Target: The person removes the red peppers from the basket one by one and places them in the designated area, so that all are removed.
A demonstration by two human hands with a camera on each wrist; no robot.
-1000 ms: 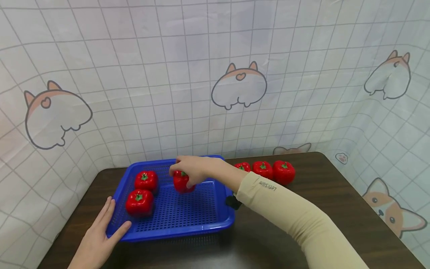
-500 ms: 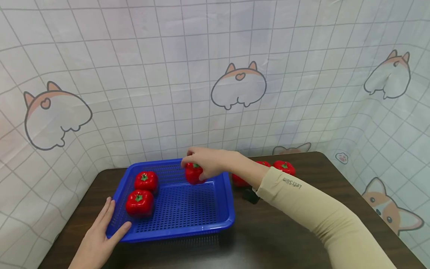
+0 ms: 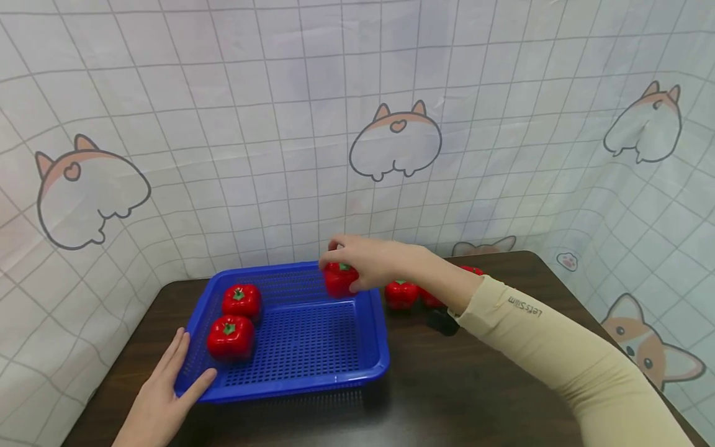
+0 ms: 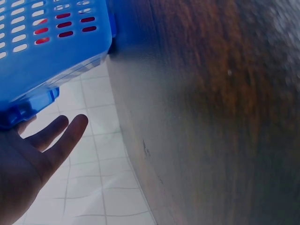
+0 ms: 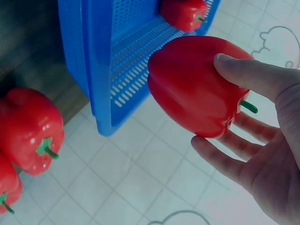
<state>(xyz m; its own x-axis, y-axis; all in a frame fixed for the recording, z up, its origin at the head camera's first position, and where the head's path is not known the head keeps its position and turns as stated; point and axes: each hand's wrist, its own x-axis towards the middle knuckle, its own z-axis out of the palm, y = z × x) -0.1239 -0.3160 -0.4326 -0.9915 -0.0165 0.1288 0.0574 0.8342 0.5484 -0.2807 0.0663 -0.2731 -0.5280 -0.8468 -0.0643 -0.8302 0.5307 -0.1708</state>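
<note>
My right hand point(image 3: 371, 259) grips a red bell pepper point(image 3: 338, 282) with a green stem, above the back right corner of a blue plastic basket point(image 3: 301, 386). In the right wrist view the thumb lies on one side of that pepper point(image 5: 192, 89) and the fingers on the other. Two more red bell peppers, one farther back point(image 3: 242, 302) and one nearer point(image 3: 230, 339), sit inside the basket along its left side. My left hand point(image 3: 158, 397) rests at the basket's front left corner, fingers straight along the outside and thumb by the front rim.
Right of the basket, red bell peppers stand in a row on the dark wooden table point(image 3: 475, 385): one beside the rim point(image 3: 401, 296), others partly hidden behind my right forearm. A white grid-patterned cloth point(image 3: 268, 155) with dog drawings hangs behind the table.
My right hand has moved right and back with the bell pepper, from over the basket's middle to near its right back corner. The left hand stays in place.
</note>
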